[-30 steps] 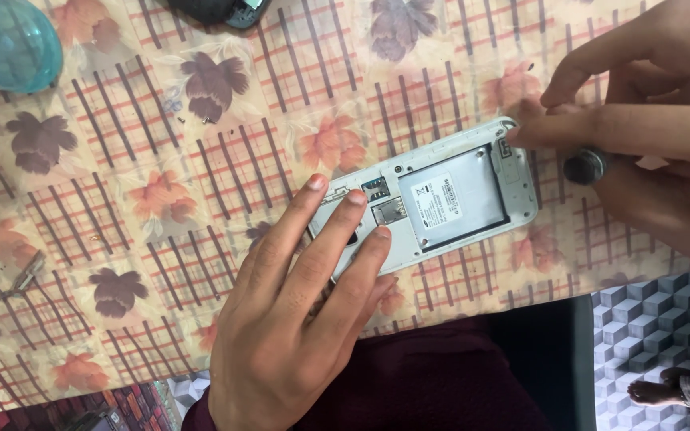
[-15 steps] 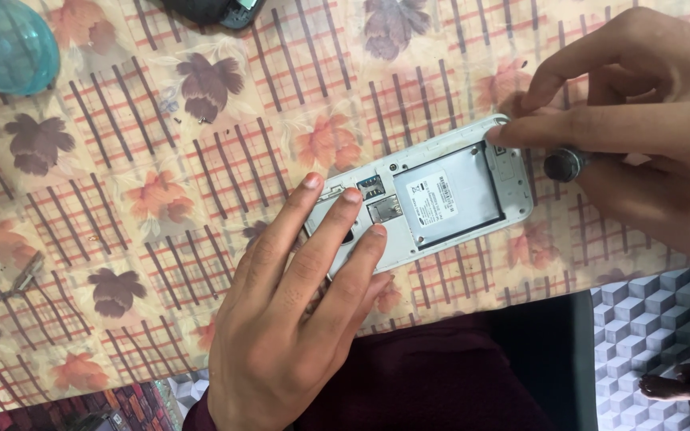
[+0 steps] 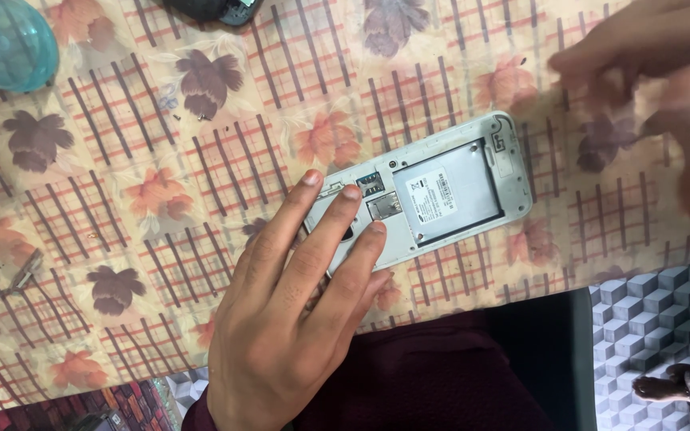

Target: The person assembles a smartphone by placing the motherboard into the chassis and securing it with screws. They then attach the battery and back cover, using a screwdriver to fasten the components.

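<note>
Two hands work over a phone (image 3: 429, 195) lying back-open on the leaf-patterned tablecloth (image 3: 121, 120). Left hand (image 3: 297, 319) presses it flat, fingers spread. Right hand (image 3: 656, 88) is blurred; its grip is unclear. Phone looks light, rigid, fragile inside; best held by its edges.

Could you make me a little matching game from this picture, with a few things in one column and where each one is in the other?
Things:
1. opened phone
2. left hand
3. right hand
4. teal bowl

Places:
A. top left corner of the table
B. blurred, raised off the phone at the upper right
C. lying back-up at the table's middle
D. fingers pressing the phone's near end

Pairs: 1-C, 2-D, 3-B, 4-A
</note>
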### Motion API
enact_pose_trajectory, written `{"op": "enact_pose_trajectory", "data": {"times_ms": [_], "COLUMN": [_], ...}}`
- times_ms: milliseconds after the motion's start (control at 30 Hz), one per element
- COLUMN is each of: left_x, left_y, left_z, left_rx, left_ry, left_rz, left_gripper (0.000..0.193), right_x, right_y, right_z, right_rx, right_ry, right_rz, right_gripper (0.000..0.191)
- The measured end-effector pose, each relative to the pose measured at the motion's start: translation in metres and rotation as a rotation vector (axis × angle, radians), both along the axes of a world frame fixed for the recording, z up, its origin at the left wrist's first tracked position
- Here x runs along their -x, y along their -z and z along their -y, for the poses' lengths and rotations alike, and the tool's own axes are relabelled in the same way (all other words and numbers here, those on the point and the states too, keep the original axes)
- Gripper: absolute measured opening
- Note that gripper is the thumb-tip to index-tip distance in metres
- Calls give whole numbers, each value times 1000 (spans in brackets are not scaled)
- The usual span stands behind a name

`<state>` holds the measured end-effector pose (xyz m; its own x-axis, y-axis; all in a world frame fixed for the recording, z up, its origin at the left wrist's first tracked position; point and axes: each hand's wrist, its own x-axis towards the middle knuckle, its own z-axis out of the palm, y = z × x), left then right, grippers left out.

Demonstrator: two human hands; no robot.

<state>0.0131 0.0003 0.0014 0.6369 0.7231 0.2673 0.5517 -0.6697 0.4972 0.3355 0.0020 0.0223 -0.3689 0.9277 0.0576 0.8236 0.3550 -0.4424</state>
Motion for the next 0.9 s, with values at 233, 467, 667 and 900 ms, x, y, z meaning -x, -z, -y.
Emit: {"op": "enact_pose_trajectory", "data": {"times_ms": [233,467,667,900], "left_x": [-1,2,1,2], "left_y": [1,3,4,4], "left_z": [0,1,2,2], "left_rx": [-6,-12,-9,-21], "left_ry": [3,6,-7,-2], "left_rz": [4,-7,-20,-15], "left_gripper": [42,44,44,42], "right_x": [-89,-108,-109,-114], "right_y": [49,64,67,69], "right_z": [45,56,54,53], "right_rx": [250,324,342,366], "right_ry": [230,210,195,185], "right_rz": [-423,-513,-560,-582], "right_gripper": [37,46,54,64]}}
